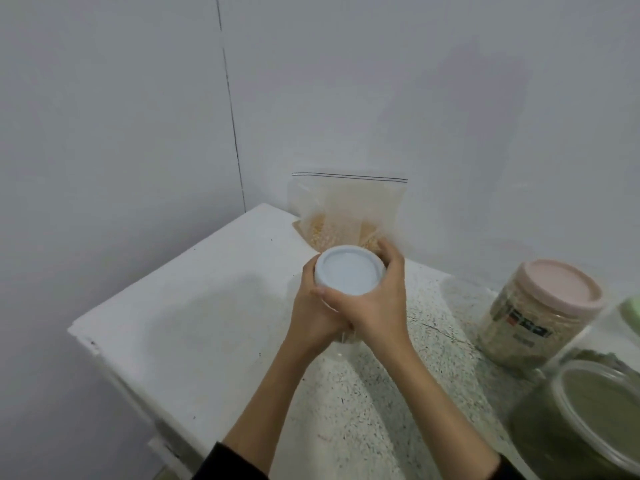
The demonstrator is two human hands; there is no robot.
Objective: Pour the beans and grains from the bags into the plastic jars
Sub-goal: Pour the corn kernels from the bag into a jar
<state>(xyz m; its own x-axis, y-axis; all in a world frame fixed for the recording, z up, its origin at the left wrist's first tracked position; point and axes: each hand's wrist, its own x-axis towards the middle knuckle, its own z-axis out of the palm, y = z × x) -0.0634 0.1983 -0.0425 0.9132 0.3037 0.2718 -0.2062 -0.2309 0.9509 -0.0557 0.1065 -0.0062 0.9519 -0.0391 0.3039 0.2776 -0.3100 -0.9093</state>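
Open green-grain jar (585, 410) at bench's near right edge. Mid-bench, left hand (313, 317) grips jar body (341, 344); right hand (375, 299) wraps white lid (349, 270), likely twisting. Zip bag (346, 213) at far corner.

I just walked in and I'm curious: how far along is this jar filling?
Looks done: the pink-lidded jar holds grain, and the lidless jar holds green contents. In hand: the right hand grips the white lid while the left hand holds that jar. Left: the zip bag still holds yellow kernels.
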